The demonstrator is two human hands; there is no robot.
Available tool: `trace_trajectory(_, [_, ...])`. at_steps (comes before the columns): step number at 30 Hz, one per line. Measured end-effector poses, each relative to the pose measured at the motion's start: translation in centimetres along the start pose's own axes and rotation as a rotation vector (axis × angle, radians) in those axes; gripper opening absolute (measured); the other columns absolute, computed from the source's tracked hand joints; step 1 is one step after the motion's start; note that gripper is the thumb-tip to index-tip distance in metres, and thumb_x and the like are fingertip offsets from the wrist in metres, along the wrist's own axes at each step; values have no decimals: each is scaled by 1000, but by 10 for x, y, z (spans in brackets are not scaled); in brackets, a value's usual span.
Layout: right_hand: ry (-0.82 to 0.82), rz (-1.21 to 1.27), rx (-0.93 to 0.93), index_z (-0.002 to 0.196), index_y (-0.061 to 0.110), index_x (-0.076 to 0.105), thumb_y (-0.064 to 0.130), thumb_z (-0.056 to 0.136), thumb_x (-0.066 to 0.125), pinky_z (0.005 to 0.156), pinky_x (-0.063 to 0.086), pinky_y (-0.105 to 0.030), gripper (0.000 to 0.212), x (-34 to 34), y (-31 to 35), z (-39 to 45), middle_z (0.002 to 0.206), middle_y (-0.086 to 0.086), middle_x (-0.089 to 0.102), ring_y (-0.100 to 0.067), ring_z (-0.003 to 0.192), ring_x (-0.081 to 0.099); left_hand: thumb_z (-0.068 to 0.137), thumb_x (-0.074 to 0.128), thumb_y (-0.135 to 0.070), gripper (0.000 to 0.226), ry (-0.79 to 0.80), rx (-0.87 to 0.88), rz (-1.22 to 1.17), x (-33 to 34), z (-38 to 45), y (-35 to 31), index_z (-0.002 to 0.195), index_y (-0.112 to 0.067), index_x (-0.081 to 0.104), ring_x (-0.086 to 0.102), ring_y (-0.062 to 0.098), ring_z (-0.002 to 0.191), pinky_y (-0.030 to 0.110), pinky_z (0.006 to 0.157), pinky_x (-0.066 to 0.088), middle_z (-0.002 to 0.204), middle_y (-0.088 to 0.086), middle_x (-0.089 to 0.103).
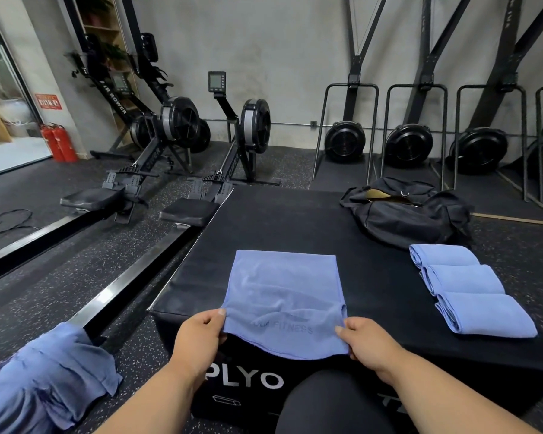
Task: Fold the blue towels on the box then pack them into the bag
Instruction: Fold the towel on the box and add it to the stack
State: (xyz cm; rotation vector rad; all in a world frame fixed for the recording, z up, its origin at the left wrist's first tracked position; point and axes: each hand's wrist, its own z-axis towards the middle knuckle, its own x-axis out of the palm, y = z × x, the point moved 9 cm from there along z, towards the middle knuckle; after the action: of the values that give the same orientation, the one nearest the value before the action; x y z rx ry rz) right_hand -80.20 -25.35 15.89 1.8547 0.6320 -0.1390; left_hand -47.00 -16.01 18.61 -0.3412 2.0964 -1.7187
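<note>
A blue towel (pixel 284 296) lies spread on the black plyo box (pixel 295 220), its near edge hanging over the front. My left hand (pixel 198 336) pinches its near left corner and my right hand (pixel 365 339) pinches its near right corner. Three folded blue towels (pixel 466 292) lie in a row on the right side of the box. A black duffel bag (pixel 405 211) sits open at the back right of the box. A heap of unfolded blue towels (pixel 44 380) lies at the lower left, on a rowing machine's rail.
Two rowing machines (pixel 182 145) stand to the left, their rails running along the box's left side. More machines stand on end against the back wall (pixel 411 142). Red fire extinguishers (pixel 60 142) stand by the glass door at left. My knee (pixel 326 402) is in front of the box.
</note>
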Motion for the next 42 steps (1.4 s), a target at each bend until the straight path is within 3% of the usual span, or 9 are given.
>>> trace_trajectory(4, [-11,-193,-74,76,23,56,25,106,58,58,37,-17,30,3,12,4,71,12,57,-3,61,49,105,59,-27,42,3,-62,-32,-3,2,10,65,-16,68,54,15,68,33,68,50,69,-1,61])
trace_trajectory(10, [-60,-24,25,106,20,69,30,110,45,59,55,-28,25,-1,9,-1,94,-3,74,-17,68,68,105,56,-22,51,-4,-80,-7,0,-2,8,54,-21,55,46,15,66,32,67,47,64,-2,52])
trace_trajectory(19, [-51,-15,91,105,12,70,39,107,49,67,65,-35,34,0,5,4,108,-8,72,-27,94,71,102,59,-24,31,-15,-144,-68,-5,-6,11,72,-16,60,48,18,68,35,69,44,71,4,54])
trace_trajectory(23, [-5,66,57,92,10,73,15,99,59,61,56,-28,17,3,7,-7,85,-1,75,-17,73,66,101,60,-22,32,-37,-128,-54,-8,-8,11,70,-18,53,42,17,67,34,68,38,69,2,48])
trace_trajectory(26, [-21,85,36,77,12,67,3,96,60,57,51,-24,22,-1,7,-14,69,3,69,-12,59,61,101,59,-18,40,-54,-129,-25,-11,-9,14,62,-16,49,41,18,65,32,64,38,64,0,48])
trace_trajectory(31, [-92,137,6,91,7,75,13,101,63,73,62,-32,16,-20,13,-22,88,-6,79,-19,79,74,105,60,-15,27,-71,-101,-5,-17,-21,-2,89,-11,81,72,14,75,30,75,59,83,0,80])
trace_trajectory(34, [-159,222,-102,109,12,72,8,100,62,62,56,-29,15,-41,49,-27,100,-10,77,-14,67,68,104,61,-17,20,-114,-7,-82,-26,-26,-37,102,-13,80,67,12,75,26,72,60,90,0,79])
trace_trajectory(37, [-259,315,-231,132,30,56,11,99,63,53,49,-25,39,-76,108,-35,113,-7,67,-11,58,61,106,60,-15,16,-174,79,-227,-44,-16,-84,119,-17,69,57,13,66,32,68,54,93,3,69])
trace_trajectory(42, [-136,340,-303,113,21,72,14,104,59,53,45,-19,18,-68,179,-60,96,-1,65,-9,60,53,104,51,-5,23,-169,62,-321,-57,-6,-138,114,-13,69,49,12,61,25,55,43,79,4,61])
